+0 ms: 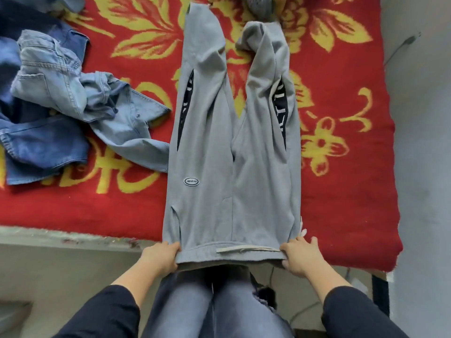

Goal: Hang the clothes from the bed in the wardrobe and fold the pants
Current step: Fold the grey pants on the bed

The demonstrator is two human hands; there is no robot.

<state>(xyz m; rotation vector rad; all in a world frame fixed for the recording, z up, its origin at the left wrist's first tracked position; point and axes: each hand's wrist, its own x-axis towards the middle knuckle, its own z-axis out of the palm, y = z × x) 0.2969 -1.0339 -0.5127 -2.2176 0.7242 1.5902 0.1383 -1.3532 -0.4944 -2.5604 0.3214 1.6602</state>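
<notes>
Right now, from the head camera, the grey sweatpants (231, 167) lie flat on the red blanket (341, 167) of the bed. Their long axis runs straight away from the person: the waistband is at the near edge of the bed, and the two legs point to the far side. The legs spread a little apart, so a narrow wedge of blanket shows between them. A small oval patch (191, 181) sits on the left leg, and a pale drawstring (246, 250) lies along the waistband.

The left hand (161, 256) grips the left corner of the waistband, the fingers curled closed around the cloth. The right hand (299, 256) holds the right corner in the same way, thumb on top and fingers under the edge. Both arms wear dark sleeves (105, 311).

On the left side of the blanket a heap of denim clothes (61, 106) lies crumpled, near the left leg of the sweatpants but not touching it as far as I can see. At the far end, some grey fabric (258, 6) sits just beyond the right leg.
</notes>
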